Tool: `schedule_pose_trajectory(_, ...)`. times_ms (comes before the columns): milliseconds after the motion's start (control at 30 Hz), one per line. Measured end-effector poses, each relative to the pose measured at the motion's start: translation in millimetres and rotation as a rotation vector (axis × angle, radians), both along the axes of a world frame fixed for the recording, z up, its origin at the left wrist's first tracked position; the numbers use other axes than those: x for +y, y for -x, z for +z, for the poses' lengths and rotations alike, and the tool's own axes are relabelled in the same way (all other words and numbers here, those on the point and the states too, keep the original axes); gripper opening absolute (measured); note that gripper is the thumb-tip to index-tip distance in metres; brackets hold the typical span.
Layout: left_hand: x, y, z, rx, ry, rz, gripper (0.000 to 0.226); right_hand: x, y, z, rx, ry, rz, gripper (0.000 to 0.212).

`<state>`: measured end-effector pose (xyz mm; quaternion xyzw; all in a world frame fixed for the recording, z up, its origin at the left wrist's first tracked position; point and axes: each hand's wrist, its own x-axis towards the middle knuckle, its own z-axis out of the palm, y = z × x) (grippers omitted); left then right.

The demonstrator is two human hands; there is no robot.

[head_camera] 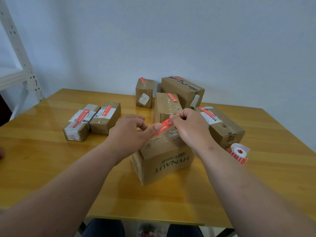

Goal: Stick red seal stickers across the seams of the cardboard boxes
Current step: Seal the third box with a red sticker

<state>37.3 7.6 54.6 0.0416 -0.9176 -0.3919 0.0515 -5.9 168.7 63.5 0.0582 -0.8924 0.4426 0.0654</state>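
A brown cardboard box printed HYNAUT (164, 161) stands on the table in front of me. A red seal sticker (165, 127) lies slanted over its taped top seam. My right hand (188, 127) pinches the sticker's upper end between thumb and fingers. My left hand (131, 132) is beside it, its thumb pressing on the sticker's lower part, its other fingers loosely curled. A roll of red stickers (238, 152) lies to the right of the box.
Several other boxes with red stickers stand on the yellow wooden table (51, 159): two at the left (92, 120), three behind (181, 89) and one at the right (224, 127). A white metal shelf frame (18, 53) stands far left.
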Motion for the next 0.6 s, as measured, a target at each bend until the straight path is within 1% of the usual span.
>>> schedule_pose_trajectory(100,3.4,5.9,-3.9,0.016,0.000,-0.018,0.031,1.3,-0.3,-2.8,-0.015,-0.028,-0.024,0.026)
schedule_pose_trajectory(133,4.2,7.4,-5.6,0.008,-0.025,-0.028,0.026,2.2,-0.3,-3.3,-0.019,-0.035,-0.034,0.025)
schedule_pose_trajectory(233,5.6,10.5,-9.5,-0.024,-0.136,-0.037,0.023,8.0,1.0,-4.9,-0.031,-0.110,-0.055,0.024)
schedule_pose_trajectory(300,7.3,10.8,-8.6,-0.043,-0.148,-0.053,0.023,12.2,2.6,-6.9,-0.033,-0.214,-0.062,0.025)
schedule_pose_trajectory(400,9.1,14.3,-7.4,-0.064,-0.046,-0.076,0.025,14.9,5.2,-10.7,-0.013,-0.325,-0.057,0.025)
schedule_pose_trajectory(533,9.2,25.5,-9.1,-0.035,0.220,-0.026,0.027,16.0,8.1,-14.1,0.023,-0.385,-0.054,0.023)
schedule_pose_trajectory(600,9.8,28.4,-8.7,-0.029,0.280,-0.021,0.026,17.1,9.4,-16.0,0.038,-0.399,-0.053,0.023)
